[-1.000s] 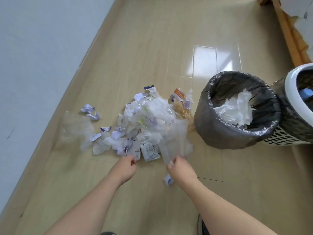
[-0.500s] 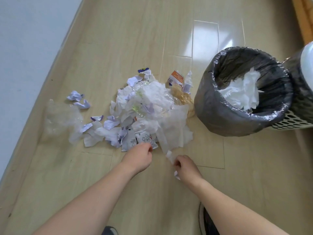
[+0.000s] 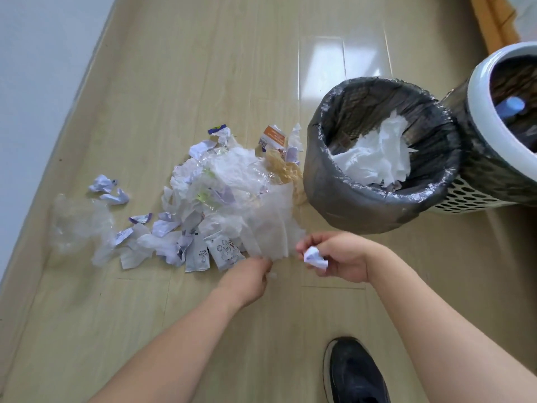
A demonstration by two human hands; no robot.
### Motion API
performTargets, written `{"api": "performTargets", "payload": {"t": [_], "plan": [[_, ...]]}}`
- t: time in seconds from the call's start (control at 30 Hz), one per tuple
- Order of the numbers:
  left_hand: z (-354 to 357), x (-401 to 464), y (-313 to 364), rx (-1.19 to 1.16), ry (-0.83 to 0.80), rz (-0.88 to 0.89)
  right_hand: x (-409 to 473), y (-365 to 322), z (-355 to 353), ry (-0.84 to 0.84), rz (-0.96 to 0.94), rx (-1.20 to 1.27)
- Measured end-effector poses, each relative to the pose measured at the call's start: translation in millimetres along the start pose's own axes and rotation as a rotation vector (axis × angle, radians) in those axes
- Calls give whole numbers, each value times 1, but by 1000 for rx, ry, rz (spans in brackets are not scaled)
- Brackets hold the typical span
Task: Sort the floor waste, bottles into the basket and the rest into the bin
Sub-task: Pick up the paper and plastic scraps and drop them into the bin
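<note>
Paper and plastic scraps (image 3: 220,199) heaped beside black-lined bin (image 3: 343,199), white basket (image 3: 479,91)

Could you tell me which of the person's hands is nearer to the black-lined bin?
Right. The right hand, holding a crumpled paper scrap, is just below the bin; the left hand is further left, at the waste pile's near edge.

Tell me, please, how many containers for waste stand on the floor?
2. The black-lined bin stands right of the waste pile. The white basket stands beyond it at the right edge, partly cut off by the frame.
</note>
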State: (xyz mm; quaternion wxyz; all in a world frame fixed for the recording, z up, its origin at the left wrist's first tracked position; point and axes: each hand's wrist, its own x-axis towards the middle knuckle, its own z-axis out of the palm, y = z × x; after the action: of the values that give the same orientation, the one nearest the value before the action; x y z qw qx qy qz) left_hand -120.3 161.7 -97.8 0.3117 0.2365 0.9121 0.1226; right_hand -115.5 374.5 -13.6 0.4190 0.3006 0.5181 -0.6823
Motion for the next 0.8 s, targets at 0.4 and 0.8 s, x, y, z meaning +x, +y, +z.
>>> {"api": "performTargets", "payload": {"t": [0.4, 0.8], "plan": [[-251, 36, 112, -878, 595, -11, -95, -125, -34, 207, -602, 909], [-236, 76, 127, -872, 415, -173, -77, -112, -29, 785, -624, 535]]}}
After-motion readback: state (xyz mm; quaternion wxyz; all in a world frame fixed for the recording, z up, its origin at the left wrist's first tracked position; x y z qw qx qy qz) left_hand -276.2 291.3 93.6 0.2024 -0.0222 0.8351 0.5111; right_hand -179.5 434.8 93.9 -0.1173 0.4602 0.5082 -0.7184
